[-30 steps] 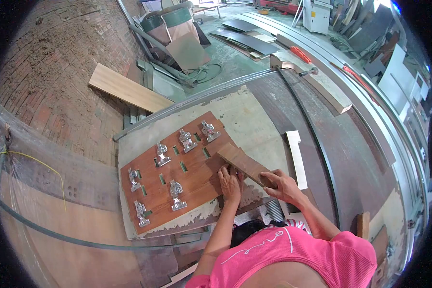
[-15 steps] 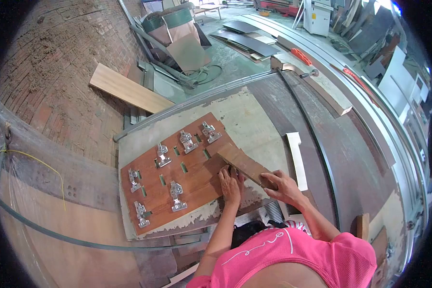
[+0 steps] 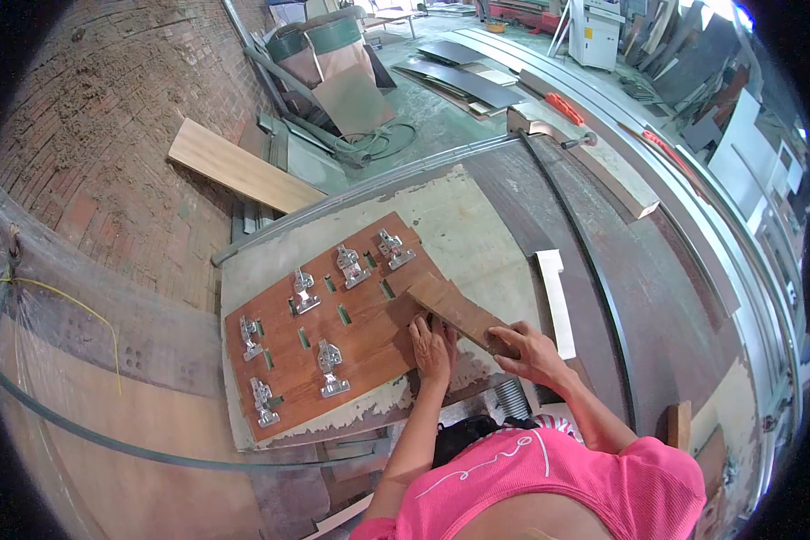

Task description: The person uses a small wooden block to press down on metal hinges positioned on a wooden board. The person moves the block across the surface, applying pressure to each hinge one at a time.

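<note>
A short brown wooden board [image 3: 462,312] slants over the right end of a reddish-brown wooden panel [image 3: 378,333]. My right hand [image 3: 533,353] is closed on the board's near right end, thumb and fingers around its edge. Just beneath the board's left part, my left hand [image 3: 434,349] rests at the panel with its fingers curled. What those fingertips grip is hidden by the board and the hand. Several silver cabinet hinges [image 3: 332,367] lie on the panel among small rectangular slots [image 3: 344,314].
A worn pale sheet [image 3: 463,216] lies under the panel on the workbench. To the right are a white notched strip [image 3: 556,301], a long black bar [image 3: 585,243] and a wooden beam [image 3: 616,175] with a clamp [image 3: 580,140]. A light plank [image 3: 243,166] leans by the brick wall.
</note>
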The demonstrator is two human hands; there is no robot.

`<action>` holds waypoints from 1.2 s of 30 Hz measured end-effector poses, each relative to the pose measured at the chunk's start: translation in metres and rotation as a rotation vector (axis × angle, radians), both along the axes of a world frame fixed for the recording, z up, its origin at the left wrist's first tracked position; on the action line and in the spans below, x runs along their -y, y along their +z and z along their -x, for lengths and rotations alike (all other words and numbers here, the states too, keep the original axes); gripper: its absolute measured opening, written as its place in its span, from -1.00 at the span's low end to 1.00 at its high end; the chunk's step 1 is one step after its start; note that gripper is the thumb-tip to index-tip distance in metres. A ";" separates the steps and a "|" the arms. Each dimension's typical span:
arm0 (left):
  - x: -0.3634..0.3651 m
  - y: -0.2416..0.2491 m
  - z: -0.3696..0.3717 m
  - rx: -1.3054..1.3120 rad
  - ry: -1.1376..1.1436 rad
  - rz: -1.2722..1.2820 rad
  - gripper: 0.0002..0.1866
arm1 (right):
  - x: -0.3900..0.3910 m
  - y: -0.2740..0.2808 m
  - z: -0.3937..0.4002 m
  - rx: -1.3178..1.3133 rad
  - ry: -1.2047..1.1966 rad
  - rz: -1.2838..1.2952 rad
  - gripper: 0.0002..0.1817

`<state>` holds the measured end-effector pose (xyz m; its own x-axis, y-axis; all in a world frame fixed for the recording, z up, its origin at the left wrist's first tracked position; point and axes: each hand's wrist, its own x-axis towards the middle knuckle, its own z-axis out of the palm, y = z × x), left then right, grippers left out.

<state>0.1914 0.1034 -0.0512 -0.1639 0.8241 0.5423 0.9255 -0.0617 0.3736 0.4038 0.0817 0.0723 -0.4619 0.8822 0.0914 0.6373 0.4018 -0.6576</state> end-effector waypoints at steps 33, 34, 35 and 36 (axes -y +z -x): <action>-0.001 -0.004 0.000 -0.017 0.029 0.076 -0.51 | 0.001 -0.004 -0.002 0.014 0.004 -0.004 -0.43; 0.000 -0.003 0.000 0.020 0.017 0.089 -0.51 | 0.001 -0.003 -0.002 0.011 0.003 0.002 -0.43; 0.000 -0.005 0.000 0.021 0.017 0.088 -0.51 | 0.002 -0.002 -0.002 0.011 0.004 0.002 -0.43; -0.001 -0.007 0.001 -0.022 0.018 0.051 -0.52 | 0.002 0.000 -0.002 -0.001 0.003 0.001 -0.43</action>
